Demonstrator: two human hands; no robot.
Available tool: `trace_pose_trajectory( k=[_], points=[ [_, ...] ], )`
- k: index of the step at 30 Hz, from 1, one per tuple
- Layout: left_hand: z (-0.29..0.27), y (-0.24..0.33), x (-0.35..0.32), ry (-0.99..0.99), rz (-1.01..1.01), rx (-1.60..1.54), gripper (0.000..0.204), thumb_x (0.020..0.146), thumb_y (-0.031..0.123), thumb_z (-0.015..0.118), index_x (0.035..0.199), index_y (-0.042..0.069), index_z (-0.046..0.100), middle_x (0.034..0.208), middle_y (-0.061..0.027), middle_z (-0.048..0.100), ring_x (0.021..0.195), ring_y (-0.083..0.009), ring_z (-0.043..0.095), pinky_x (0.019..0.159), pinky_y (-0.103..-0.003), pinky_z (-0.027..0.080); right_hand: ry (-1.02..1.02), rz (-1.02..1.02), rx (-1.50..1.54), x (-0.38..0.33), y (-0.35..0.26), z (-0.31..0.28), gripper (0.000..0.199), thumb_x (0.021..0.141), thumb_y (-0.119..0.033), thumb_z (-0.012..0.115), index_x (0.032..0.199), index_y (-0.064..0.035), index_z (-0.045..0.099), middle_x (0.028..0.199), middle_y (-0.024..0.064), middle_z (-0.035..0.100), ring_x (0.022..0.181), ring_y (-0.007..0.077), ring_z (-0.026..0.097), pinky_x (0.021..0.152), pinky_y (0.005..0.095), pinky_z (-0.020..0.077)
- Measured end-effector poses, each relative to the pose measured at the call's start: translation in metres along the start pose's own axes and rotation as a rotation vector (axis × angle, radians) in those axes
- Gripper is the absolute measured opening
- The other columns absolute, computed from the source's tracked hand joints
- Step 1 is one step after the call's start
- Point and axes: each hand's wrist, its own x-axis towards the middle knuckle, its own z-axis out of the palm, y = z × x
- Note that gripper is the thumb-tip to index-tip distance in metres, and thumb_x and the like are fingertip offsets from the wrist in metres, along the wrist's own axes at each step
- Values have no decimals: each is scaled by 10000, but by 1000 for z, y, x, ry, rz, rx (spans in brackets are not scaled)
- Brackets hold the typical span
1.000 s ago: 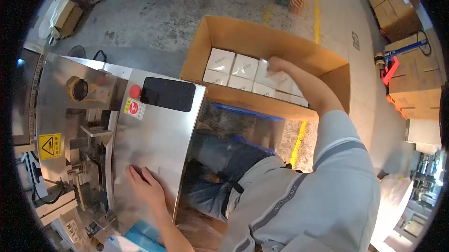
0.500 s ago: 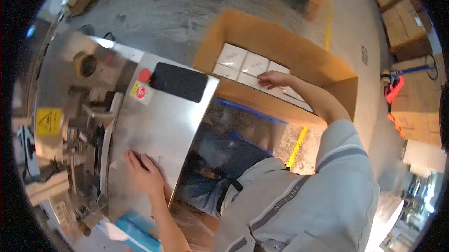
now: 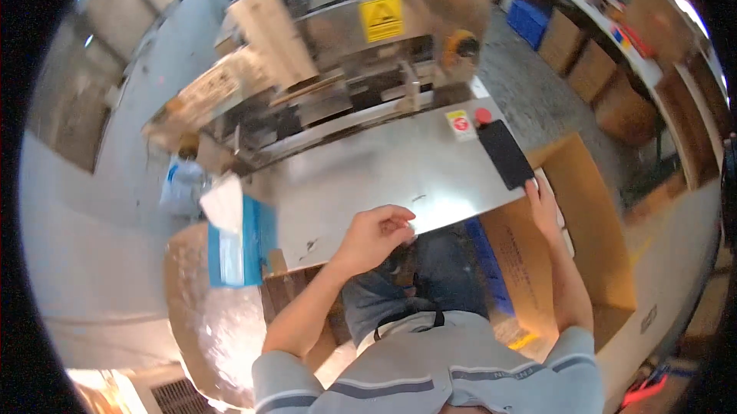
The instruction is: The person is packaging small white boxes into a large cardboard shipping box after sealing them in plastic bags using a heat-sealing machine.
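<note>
My left hand (image 3: 372,239) is over the front edge of a metal worktop (image 3: 345,187), palm turned inward. Its fingers are loosely bent, with a gap to the thumb and nothing clearly held. At the worktop's right corner is my right hand (image 3: 543,207), its fingers stretched out beside a flat black phone-like slab (image 3: 504,154). I cannot see anything in that hand. An open cardboard box (image 3: 595,249) stands below and behind it. White cartons (image 3: 566,241) inside the box are mostly hidden by my right hand and forearm.
A metal machine with a yellow warning label (image 3: 381,18) rises behind the worktop. Near the slab is a red button (image 3: 483,115). A blue tissue box (image 3: 236,249) stands at the worktop's left end, above a plastic-lined carton (image 3: 223,329). Shelving lines the far right.
My view has swung left toward the machine. My right hand has come out of the carton box to the worktop corner. My left hand has lifted off the worktop to its front edge.
</note>
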Motion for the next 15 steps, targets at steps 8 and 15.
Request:
trace_pose_trajectory(
  k=[8,15],
  points=[
    [-263,-32,-204,761,698,-767,471,837,109,750,1273,50,581,986,-65,657,903,-179,649,763,-324,543,65,5,61,17,58,-13,536,1052,-385,488,1321,75,548,1259,227,631,1146,308,597,1009,371,435],
    [-374,-270,-433,1435,-138,103,699,905,233,717,1488,16,396,1447,-163,466,1338,-282,460,903,-326,527,-117,102,260,27,73,31,758,1029,-531,485,1471,79,394,1457,221,503,1364,321,465,1134,376,349]
  ],
)
